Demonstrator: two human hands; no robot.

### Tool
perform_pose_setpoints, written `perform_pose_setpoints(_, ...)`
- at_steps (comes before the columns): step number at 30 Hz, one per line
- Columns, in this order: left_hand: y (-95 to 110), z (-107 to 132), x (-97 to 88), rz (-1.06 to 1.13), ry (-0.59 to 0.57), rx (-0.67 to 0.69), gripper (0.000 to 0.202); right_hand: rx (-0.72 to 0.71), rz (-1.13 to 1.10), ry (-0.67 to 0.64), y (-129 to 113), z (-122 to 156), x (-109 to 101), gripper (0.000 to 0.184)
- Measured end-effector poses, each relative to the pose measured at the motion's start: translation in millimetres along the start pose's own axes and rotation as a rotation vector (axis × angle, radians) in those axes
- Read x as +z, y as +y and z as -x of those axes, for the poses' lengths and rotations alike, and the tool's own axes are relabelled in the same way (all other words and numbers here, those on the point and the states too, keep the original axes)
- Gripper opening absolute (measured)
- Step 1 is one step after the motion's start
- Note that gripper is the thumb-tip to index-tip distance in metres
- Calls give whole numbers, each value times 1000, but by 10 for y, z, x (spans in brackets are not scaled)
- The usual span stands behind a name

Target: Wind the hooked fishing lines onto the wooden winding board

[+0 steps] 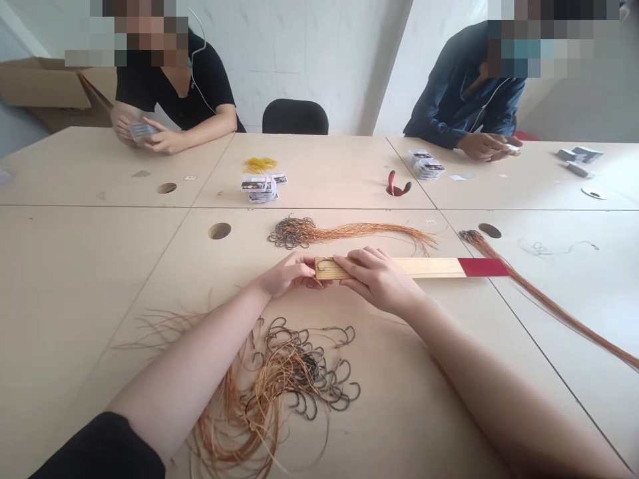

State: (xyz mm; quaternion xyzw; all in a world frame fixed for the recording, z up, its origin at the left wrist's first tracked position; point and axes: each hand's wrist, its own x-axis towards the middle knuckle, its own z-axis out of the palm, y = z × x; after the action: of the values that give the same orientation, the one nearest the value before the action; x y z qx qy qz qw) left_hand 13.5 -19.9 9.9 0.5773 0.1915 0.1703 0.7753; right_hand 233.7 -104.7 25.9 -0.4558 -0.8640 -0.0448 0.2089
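Note:
My left hand (292, 273) grips the left end of a flat wooden strip (434, 267), which has a dark red right end. A fishhook (323, 264) lies on the strip near that left end. My right hand (377, 278) is closed over the strip beside the hook, with its fingers pressed on the wood; whether line is under them is hidden. Below my hands lies a tangled pile of fishhooks (312, 369) with orange-brown lines, partly behind my left forearm. Just beyond the strip is a bundle of hooks with orange lines (349, 233).
Another line bundle (559, 303) stretches along the right. Farther back are stacked small packs (260, 188), yellow pieces (259, 164), red-handled pliers (392, 183) in a table hole and more packs (426, 165). Two people sit opposite, handling small items. A black chair (295, 116) stands between them.

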Motion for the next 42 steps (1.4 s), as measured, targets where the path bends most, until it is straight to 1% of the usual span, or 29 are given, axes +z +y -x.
perform_pose_setpoints(4, 10, -11, 28, -70, 36, -20, 20, 19, -2, -18, -13, 25, 76, 43)
perform_pose_setpoints(9, 43, -11, 64, -69, 89, -45, 20, 42, 22, 12, -40, 29, 117, 43)
perform_pose_setpoints(22, 38, -21, 56, -79, 104, -40, 16, 61, 67, 51, -84, 19, 144, 42)
perform_pose_setpoints(29, 21, -30, 47, -76, 86, -32, 15, 28, 79, 84, -79, 35, 184, 41)
perform_pose_setpoints(34, 10, -30, 46, -38, 110, -48, 15, 2, 83, 145, -75, 45, 218, 40)
perform_pose_setpoints(38, 18, -32, 51, -85, 88, -34, 16, -14, 100, 186, -84, 48, 232, 40)
perform_pose_setpoints(42, 18, -31, 44, -119, 88, -27, 15, -28, 103, 229, -97, 51, 238, 44)
